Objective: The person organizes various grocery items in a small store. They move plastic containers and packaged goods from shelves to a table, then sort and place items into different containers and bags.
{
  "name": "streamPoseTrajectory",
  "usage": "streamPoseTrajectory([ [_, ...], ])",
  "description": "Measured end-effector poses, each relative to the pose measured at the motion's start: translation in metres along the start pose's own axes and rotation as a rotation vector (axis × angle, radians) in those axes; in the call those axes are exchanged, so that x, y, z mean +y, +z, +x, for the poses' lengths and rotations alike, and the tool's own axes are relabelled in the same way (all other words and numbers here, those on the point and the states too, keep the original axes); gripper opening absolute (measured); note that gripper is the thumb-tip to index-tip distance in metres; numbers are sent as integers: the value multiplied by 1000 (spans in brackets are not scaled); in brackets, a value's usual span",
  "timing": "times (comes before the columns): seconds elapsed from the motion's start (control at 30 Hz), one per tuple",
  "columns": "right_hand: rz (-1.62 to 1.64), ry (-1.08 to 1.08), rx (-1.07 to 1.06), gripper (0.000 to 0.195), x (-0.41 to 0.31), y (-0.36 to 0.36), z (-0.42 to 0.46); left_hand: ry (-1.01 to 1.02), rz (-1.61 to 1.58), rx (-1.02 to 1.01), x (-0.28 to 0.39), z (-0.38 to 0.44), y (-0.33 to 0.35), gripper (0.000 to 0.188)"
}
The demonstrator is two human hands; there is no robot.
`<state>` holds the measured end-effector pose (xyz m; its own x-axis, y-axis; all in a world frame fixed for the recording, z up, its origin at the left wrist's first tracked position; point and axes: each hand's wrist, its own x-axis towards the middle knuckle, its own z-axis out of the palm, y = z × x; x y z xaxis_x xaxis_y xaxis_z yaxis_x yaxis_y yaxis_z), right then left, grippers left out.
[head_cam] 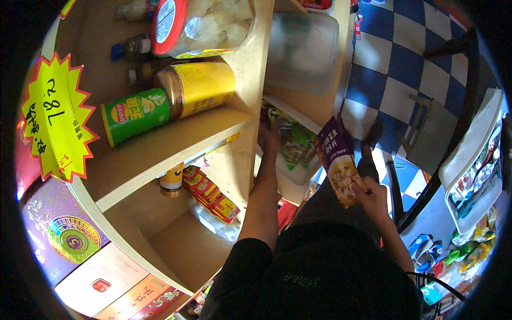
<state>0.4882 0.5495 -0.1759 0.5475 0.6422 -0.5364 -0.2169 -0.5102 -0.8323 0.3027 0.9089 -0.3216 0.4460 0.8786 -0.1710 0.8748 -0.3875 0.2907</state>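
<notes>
My right hand (370, 196) grips the lower end of a purple and yellow food packet (339, 164) with a picture of food pieces on it. My left hand (269, 136) reaches into a wooden shelf compartment, at the side of a pale plastic tray (289, 173). Green and dark plastic packets (296, 138) lie in that tray, close to the left hand. The left fingers are in shadow, and whether they hold anything is hidden. A frosted plastic bin (302, 52) stands beyond the tray.
A green chip canister (136, 116), a yellow-labelled jar (206, 88) and a red-lidded jar (216, 28) stand on the shelf at the left. Red packets (212, 196) lie in a compartment below. At the right are a white tray (456, 180) of packets and a stool (430, 132) on the checked floor.
</notes>
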Motion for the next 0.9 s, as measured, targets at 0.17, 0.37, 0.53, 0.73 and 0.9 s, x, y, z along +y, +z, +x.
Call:
streamPoseTrajectory([
  [0.17,-7,31,-75,18,-1,-2,2,-237,-17,51,-63,5,30,58],
  [0.37,22,118,-100,18,8,8,14,-87,71,19,-7,12,0,51],
  [0.53,69,65,13,20,35,11,18,-94,-421,255,-27,-28,41,61],
  [0.73,71,165,55,24,54,9,23,94,121,31,36,-109,21,72],
  [0.9,47,105,-3,24,42,6,12,138,151,-107,41,-127,20,69],
])
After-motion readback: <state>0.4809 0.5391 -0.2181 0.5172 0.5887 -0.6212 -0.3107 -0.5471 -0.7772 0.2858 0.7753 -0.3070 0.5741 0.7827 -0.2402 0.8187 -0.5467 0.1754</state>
